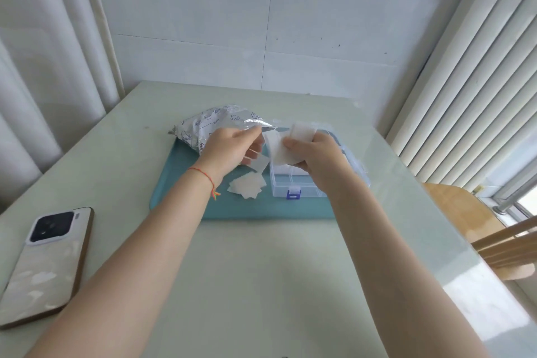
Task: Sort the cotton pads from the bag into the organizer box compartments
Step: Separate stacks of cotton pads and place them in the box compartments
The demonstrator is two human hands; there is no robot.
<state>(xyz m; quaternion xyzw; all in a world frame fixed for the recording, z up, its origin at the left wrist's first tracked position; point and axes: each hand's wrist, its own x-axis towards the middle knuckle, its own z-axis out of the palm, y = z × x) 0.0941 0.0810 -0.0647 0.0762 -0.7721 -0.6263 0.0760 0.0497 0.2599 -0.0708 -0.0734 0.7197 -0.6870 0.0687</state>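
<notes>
A crinkled silver bag (203,125) with printed drawings lies at the back left of a teal tray (186,197). My left hand (229,148) holds the bag's open clear mouth. My right hand (313,154) grips a small stack of white cotton pads (279,148) above the clear organizer box (299,186), which has a blue latch at its front. White pads lie in one box compartment. A loose pile of cotton pads (248,186) sits on the tray between bag and box.
A phone (46,264) lies face down at the table's left front. A wooden chair (479,227) stands at the right edge of the pale table (261,285). Curtains hang left, blinds right, a wall behind.
</notes>
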